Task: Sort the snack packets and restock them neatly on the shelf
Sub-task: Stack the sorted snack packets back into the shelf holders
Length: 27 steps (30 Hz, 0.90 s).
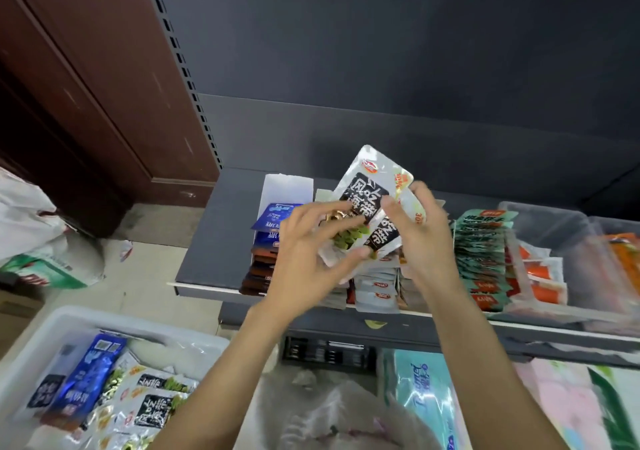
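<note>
Far-right tubs [568,228] blurred – contents unclear, cut by edge.

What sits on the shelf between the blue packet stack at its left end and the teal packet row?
In the head view, a stack of silver-white packets lies between the blue packet stack and the teal packet row, partly hidden by both hands holding silver packets.

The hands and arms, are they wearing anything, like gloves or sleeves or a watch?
No. The left hand and the right hand are both bare, with no gloves and no rings that show. Both forearms are bare too, right down to the bottom edge of the picture: no sleeves, watch or bracelet in view. The fingernails look short and plain.
</note>
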### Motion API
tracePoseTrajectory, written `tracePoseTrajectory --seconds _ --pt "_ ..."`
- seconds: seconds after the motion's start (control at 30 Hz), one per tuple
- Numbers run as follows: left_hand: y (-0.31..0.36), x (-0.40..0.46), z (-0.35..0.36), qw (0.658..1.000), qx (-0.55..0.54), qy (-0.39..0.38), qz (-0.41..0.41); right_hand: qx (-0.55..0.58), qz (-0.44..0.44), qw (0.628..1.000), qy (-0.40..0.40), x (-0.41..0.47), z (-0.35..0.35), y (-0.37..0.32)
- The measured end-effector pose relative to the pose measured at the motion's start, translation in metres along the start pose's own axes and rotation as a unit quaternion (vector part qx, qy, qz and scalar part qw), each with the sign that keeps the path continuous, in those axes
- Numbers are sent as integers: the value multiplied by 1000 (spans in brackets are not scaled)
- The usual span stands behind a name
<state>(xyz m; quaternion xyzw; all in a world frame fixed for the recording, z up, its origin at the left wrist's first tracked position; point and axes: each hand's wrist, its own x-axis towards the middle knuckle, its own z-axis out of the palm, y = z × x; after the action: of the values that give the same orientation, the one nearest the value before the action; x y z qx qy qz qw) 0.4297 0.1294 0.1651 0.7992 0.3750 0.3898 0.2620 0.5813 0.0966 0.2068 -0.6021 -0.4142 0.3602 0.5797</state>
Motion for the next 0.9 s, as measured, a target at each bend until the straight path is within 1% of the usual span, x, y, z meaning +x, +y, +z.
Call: tracePoseTrajectory --seconds 0.03,0.07,0.1,0.13,0.17,0.23,0.27,0.3,0.37,0.4,0.47,0.6,0.7,0.77,0.83,0.9 --pt "2 7 -6 996 -67 27 -53 -33 -20 999 -24 1 -3 -1" --pt "3 16 -12 988 -112 43 -97 -64 -38 996 -46 1 -4 -2" --pt "2 26 -19 981 -145 34 -127 -89 -54 992 -65 2 -5 -3" --pt "1 36 -25 976 -171 10 -135 -113 -68 988 -81 2 -6 -5" --pt "0 44 -30 976 -181 -13 -123 -132 -76 984 -93 3 -7 -5" --pt "-3 56 -37 980 -173 -17 -96 -148 -87 980 -97 4 -10 -8" --pt "-6 59 -38 980 -176 2 -96 -138 -91 983 -78 5 -14 -8" --pt "-10 60 -38 976 -186 26 -108 -113 -89 989 -41 6 -19 -9" --pt "-22 57 -35 973 -178 59 -134 -59 -71 994 60 8 -31 -8" --pt "-28 54 -32 975 -160 59 -140 -50 -61 991 105 8 -37 -7" --pt "-40 47 -26 980 -130 51 -145 -44 -43 986 152 8 -45 -3" --pt "-45 40 -15 988 -93 38 -117 4 -14 982 186 5 -45 1" --pt "-37 39 -12 991 -92 30 -88 49 9 980 194 4 -41 0" --pt "-34 41 -14 992 -89 39 -78 63 5 977 203 4 -41 -2" --pt "-37 42 -16 990 -107 41 -85 69 -5 975 212 6 -42 -5" --pt "-44 40 -15 990 -111 20 -88 67 -19 973 219 9 -42 -7"
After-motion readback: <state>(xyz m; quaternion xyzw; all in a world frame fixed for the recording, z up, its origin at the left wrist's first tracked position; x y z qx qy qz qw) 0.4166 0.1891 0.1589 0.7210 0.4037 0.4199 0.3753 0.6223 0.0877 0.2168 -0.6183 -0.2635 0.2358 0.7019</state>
